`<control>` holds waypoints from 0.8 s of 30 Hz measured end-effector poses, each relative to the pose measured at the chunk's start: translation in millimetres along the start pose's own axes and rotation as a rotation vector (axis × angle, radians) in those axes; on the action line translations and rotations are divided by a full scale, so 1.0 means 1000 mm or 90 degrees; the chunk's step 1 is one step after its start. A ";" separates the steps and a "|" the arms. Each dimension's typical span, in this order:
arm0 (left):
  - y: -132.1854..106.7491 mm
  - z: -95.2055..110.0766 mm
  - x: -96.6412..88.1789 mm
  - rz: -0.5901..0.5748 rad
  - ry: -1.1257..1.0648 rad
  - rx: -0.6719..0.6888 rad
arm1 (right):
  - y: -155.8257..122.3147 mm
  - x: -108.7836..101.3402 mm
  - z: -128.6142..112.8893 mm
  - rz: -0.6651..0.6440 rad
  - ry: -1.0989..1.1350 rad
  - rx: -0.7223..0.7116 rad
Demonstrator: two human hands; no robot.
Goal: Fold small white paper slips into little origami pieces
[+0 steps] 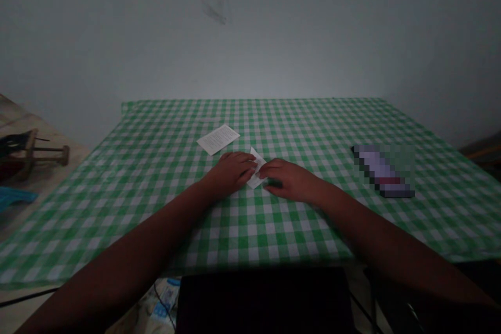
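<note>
A small piece of folded white paper (256,180) lies on the checked tablecloth between my two hands, its pointed top showing above the fingers. My left hand (233,169) covers its left side, fingers closed on the edge. From the other side my right hand (287,178) grips the paper, with thumb and fingers bent around its right edge. Parts of the paper are hidden under the fingers. Beyond my left hand, apart from it, a printed sheet of paper (218,140) rests flat on the cloth.
The green and white checked tablecloth (274,235) covers a table that meets a pale wall (250,57). A dark-edged, blurred-out flat object, like a phone (381,169), lies to the right. Left of the table are a wooden piece (47,154) and a blue item (18,195).
</note>
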State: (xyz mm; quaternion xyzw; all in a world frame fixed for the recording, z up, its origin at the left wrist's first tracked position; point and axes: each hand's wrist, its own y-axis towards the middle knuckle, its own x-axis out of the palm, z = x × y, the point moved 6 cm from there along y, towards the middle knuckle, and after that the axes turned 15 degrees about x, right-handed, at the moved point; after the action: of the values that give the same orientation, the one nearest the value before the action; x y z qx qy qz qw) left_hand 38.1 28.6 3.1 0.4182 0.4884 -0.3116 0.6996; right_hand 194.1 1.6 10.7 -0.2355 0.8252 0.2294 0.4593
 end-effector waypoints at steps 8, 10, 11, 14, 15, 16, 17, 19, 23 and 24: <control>-0.001 -0.008 0.005 -0.001 -0.049 -0.005 | 0.003 -0.008 -0.001 0.028 -0.055 -0.009; -0.002 -0.008 0.005 -0.004 -0.062 -0.006 | 0.003 -0.008 0.000 0.035 -0.053 -0.016; -0.002 -0.008 0.005 -0.003 -0.065 -0.007 | 0.003 -0.007 0.001 0.039 -0.051 -0.016; -0.002 -0.008 0.004 0.002 -0.065 -0.008 | 0.003 -0.004 0.006 0.031 -0.051 -0.008; -0.002 -0.008 0.004 0.002 -0.063 -0.007 | 0.004 -0.003 0.007 0.026 -0.050 -0.006; -0.002 -0.007 0.005 0.000 -0.061 -0.007 | 0.004 -0.002 0.008 0.021 -0.047 -0.007; -0.002 -0.007 0.004 -0.001 -0.061 -0.007 | 0.004 -0.002 0.008 0.017 -0.044 -0.009; -0.002 -0.007 0.004 -0.003 -0.060 -0.008 | 0.004 -0.002 0.007 0.018 -0.032 -0.020; -0.004 -0.006 0.002 -0.025 -0.065 -0.011 | 0.002 -0.005 -0.003 0.010 0.003 -0.072; -0.004 -0.007 0.002 -0.031 -0.068 -0.014 | 0.002 -0.004 -0.005 0.003 0.008 -0.084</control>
State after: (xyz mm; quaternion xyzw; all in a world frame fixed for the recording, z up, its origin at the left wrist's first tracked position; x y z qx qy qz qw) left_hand 32.3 32.3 -1.1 0.3814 0.4638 -0.3447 0.7216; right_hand 191.6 0.6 17.4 -0.2648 0.8115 0.2830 0.4373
